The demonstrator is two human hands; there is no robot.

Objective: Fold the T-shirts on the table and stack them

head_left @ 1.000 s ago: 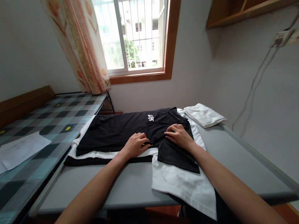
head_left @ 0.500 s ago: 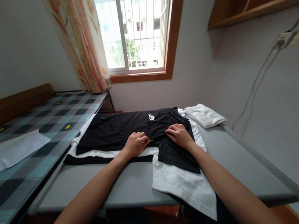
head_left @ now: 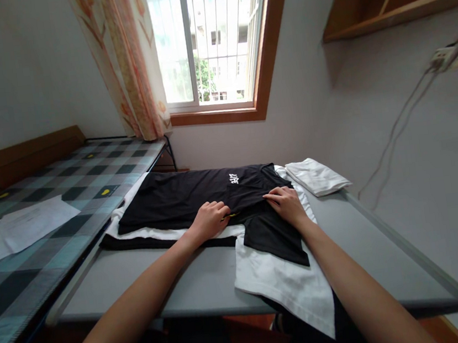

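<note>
A black T-shirt [head_left: 182, 196] with white lettering on its chest lies flat, one sleeve toward me. Under it a white T-shirt [head_left: 280, 265] shows along the near side, its sleeve hanging over the table's front edge. The edge of another black garment [head_left: 158, 242] shows below that. My left hand [head_left: 212, 220] is closed on the near side of the black T-shirt, by a small yellow mark. My right hand [head_left: 286, 204] pinches the same shirt near the shoulder, fingertips together; the thumb is partly hidden.
The shirts lie on a grey table [head_left: 195, 276]. A folded white cloth [head_left: 317, 176] sits at its far right corner. To the left is a bed with a checked cover [head_left: 114, 160] and papers [head_left: 30, 223]. A wooden shelf [head_left: 397, 14] hangs upper right.
My right hand has shifted slightly right along the black T-shirt toward its collar. The left hand stays at nearly the same spot. The whole view has moved a little.
</note>
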